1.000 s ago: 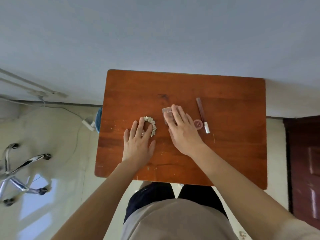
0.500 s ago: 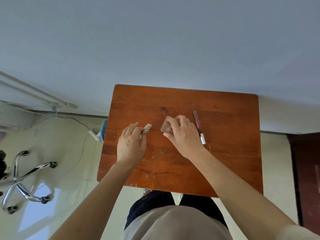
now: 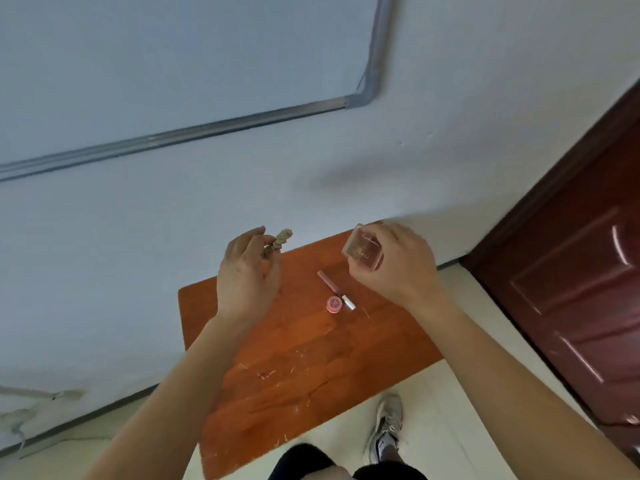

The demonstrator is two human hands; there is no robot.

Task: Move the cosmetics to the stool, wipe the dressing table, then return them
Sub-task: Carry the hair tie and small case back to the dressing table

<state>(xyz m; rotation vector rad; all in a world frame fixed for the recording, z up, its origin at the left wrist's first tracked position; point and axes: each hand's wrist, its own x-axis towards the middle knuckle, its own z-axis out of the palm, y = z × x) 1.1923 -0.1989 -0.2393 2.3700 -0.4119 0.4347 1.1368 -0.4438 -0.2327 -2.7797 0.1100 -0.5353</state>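
Left hand (image 3: 247,275) pinches the scrunchie (image 3: 280,241), right hand (image 3: 394,268) grips the palette (image 3: 362,249), both held above the table (image 3: 311,358). We keep both grips firm toward the stool; tube (image 3: 333,288) and pot (image 3: 333,304) lie on the table.

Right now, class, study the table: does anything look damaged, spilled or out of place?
The wooden table bears pale scratches and flecks across its near half, likely wear or crumbs. Nothing looks spilled: the pink jar and lip gloss tube lie close together.
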